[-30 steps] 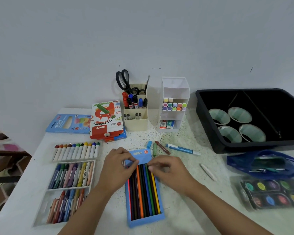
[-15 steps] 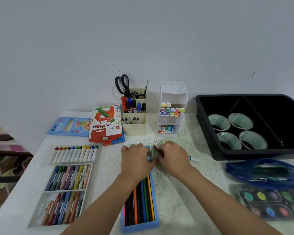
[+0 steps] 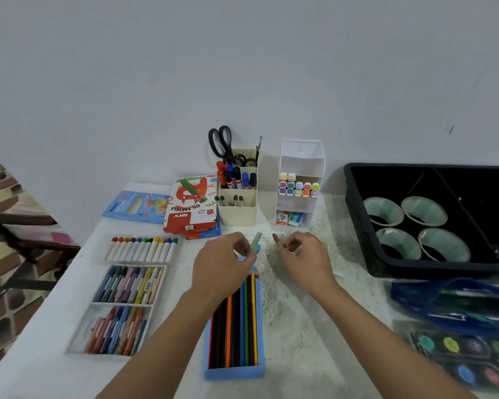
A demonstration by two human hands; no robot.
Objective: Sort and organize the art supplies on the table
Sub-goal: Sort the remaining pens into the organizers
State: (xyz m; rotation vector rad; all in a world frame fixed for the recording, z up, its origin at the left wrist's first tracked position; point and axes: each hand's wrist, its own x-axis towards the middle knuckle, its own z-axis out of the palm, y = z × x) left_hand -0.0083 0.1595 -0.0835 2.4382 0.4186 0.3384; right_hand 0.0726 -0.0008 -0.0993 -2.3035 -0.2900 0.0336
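My left hand [image 3: 224, 263] pinches a short green crayon [image 3: 255, 240] above the far end of the blue box of coloured pencils [image 3: 234, 335]. A little to the right, my right hand [image 3: 304, 254] pinches a dark red crayon [image 3: 277, 239] by its lower end. Both crayons point away from me, a small gap apart. On the left lie a row of white-wrapped crayons [image 3: 141, 249] and a white tray of oil pastels [image 3: 121, 306].
At the back stand a cream holder [image 3: 238, 208] with scissors and markers, a white organizer [image 3: 298, 182] with pastel markers, and two pastel boxes [image 3: 192, 208]. A black bin [image 3: 363, 226] with tape rolls, a blue pouch [image 3: 455, 303] and a watercolour palette [image 3: 467, 355] fill the right.
My hands left the pencil box, reached to the loose crayons beyond it, and lifted one each: green in the left, dark red in the right. They have drawn apart.
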